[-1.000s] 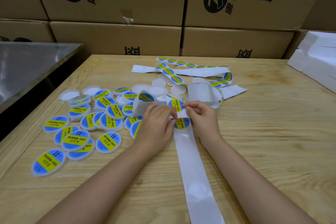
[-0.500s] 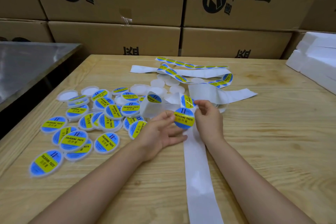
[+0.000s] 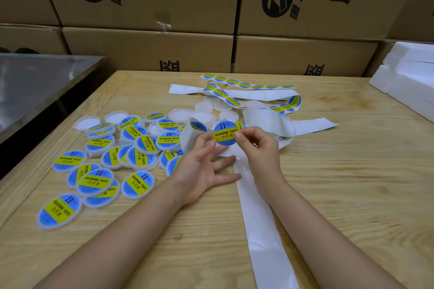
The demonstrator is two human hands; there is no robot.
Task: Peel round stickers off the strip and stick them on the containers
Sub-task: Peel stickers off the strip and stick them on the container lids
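- The sticker (image 3: 225,133) is up off the tabletop (image 3: 340,195), printed face toward the person, stretched flat between both hands; I take that as a way to keep the gummed back from folding onto itself
- The right hand (image 3: 258,151) pinches the sticker's right edge between thumb and forefinger, the other fingers curled in; a grip at the rim leaves most of the glue untouched
- The left hand (image 3: 204,166) nips the sticker's left edge with thumb and forefinger tip, while its remaining fingers (image 3: 227,178) lie spread and loose below the sticker; it looks like a steadying hold rather than a carrying one
- The strip (image 3: 260,218) runs from under the sticker toward the person, bare along that stretch; its far part, with stickers on it, loops about beyond the sticker
- Labelled containers (image 3: 138,185) are heaped to the left of the sticker, out of the way; bare containers (image 3: 204,108) lie just beyond it, within easy reach, so one of those is likely the target
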